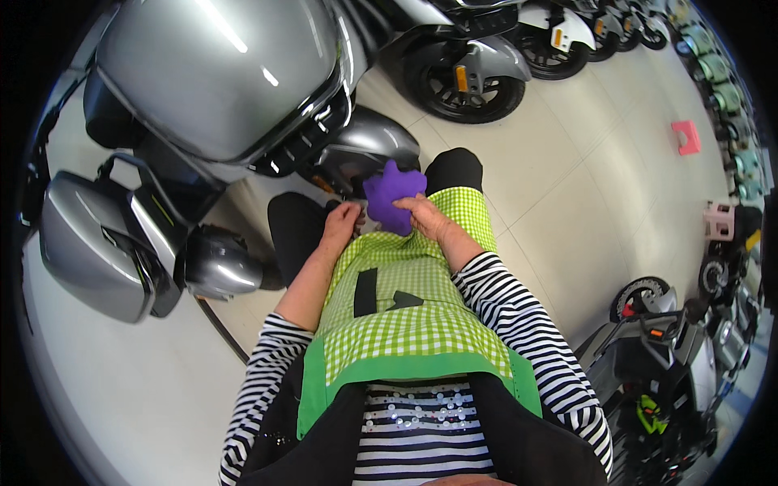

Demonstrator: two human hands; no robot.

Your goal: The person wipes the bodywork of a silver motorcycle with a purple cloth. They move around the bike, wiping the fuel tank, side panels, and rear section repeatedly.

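Observation:
My right hand grips a bunched purple cloth, holding it in front of my lap. The cloth's upper edge overlaps the grey front fender of a scooter. Beside it, my left hand has its fingers curled down near my left knee, and a small dark piece shows by its fingertips; I cannot tell if it holds anything. A green-and-white checked apron covers my lap between both forearms. The lower part of the wheel under the fender is hidden by the cloth and my knees.
Close on the left stand a large grey top case and a grey side case. Another scooter's front wheel is ahead. A pink stool stands on the tiled floor. Dark scooters are parked at right.

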